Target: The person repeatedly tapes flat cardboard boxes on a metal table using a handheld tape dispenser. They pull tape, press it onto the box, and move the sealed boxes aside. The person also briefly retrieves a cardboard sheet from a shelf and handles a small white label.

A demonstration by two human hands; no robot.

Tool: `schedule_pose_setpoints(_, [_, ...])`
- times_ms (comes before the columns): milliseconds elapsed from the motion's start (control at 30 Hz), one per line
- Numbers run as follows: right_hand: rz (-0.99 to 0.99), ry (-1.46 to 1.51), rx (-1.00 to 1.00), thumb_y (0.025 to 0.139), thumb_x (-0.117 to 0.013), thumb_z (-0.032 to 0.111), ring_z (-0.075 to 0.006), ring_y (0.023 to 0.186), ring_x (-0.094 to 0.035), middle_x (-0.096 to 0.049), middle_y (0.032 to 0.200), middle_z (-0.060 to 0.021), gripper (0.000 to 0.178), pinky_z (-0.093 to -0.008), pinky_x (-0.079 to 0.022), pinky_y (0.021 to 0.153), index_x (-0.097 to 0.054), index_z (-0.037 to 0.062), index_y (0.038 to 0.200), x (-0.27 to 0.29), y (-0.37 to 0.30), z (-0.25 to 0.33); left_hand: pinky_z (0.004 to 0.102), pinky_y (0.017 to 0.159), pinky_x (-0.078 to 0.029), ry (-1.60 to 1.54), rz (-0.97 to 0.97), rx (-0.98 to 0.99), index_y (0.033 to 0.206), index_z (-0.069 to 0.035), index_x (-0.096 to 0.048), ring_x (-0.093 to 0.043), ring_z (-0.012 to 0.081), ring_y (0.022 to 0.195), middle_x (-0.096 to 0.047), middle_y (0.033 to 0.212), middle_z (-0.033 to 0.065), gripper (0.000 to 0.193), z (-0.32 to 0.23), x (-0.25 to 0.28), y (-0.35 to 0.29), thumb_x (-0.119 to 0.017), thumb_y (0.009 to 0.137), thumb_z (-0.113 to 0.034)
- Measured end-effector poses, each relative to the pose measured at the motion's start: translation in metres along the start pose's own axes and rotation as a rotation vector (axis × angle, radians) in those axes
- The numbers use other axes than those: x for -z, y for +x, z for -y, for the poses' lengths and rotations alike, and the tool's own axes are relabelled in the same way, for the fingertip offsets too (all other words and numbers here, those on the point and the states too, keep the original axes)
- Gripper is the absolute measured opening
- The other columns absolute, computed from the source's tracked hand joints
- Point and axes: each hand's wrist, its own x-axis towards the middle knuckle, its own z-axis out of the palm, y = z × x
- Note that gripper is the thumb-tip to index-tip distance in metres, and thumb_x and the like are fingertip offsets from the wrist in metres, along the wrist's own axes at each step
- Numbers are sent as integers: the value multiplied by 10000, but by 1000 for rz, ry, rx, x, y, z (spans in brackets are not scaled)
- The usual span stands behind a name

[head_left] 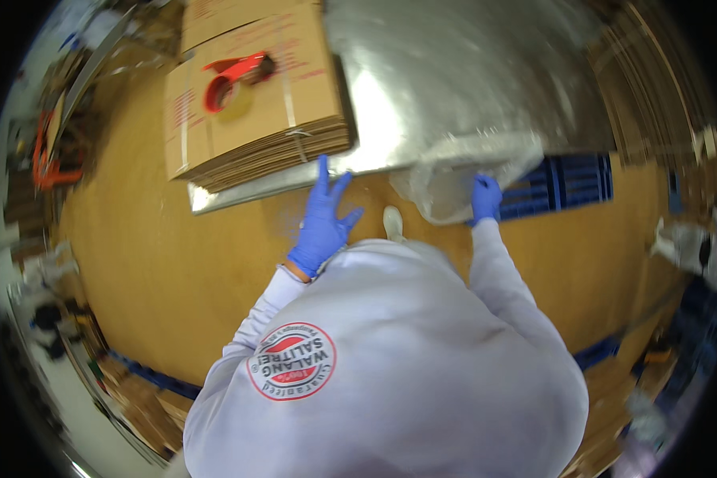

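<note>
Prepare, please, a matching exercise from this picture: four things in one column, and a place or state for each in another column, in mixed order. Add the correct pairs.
Things
1. tape dispenser
2. plastic bag
3. pallet
4. left hand

Places or states
A. blue and slatted, to the right of the right hand
B. open, with spread fingers, holding nothing
C. lying on top of the strapped stack of flattened cartons
D. see-through, held by the right hand

Right pairs
1-C, 2-D, 3-A, 4-B
</note>
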Motion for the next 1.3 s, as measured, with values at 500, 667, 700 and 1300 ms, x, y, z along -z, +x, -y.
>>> schedule_pose_setpoints(500, [497, 366, 526, 858, -643, 27, -164, 955, -623, -685, 1023, -65, 185, -294, -482, 860, -691, 22, 1036, -74, 8, 294, 461, 996, -413, -53, -114, 160, 1321, -54, -525, -533, 378, 1145, -559, 1278, 201, 502, 64, 35, -59, -639, 868, -236])
schedule_pose_setpoints(667, [583, 254, 777, 842, -699, 121, -196, 1080, -579, -643, 1163, -84, 275, -339, -448, 920, -669, 39, 1102, -117, -4, 436, 430, 980, -439, -57, -249, 206, 1335, -53, -516, -560, 376, 1134, -580, 1257, 205, 511, 115, 74, -71, -629, 855, -186])
schedule_pose_setpoints(700, [531, 162, 902, 836, -710, 160, -224, 1113, -562, -625, 1195, -107, 325, -359, -435, 946, -655, 36, 1132, -125, -8, 460, 432, 982, -441, -65, -288, 195, 1326, -54, -521, -558, 371, 1138, -575, 1268, 194, 501, 131, 78, -73, -626, 860, -208])
schedule_pose_setpoints(1300, [628, -520, 945, 542, -843, 321, -316, 786, -695, -708, 825, -185, 507, -406, -532, 729, -704, -14, 896, -235, -8, 565, 418, 978, -461, -167, -334, 388, 1362, -145, -517, -572, 336, 1143, -598, 1253, 166, 503, 236, 194, -105, -577, 910, -358])
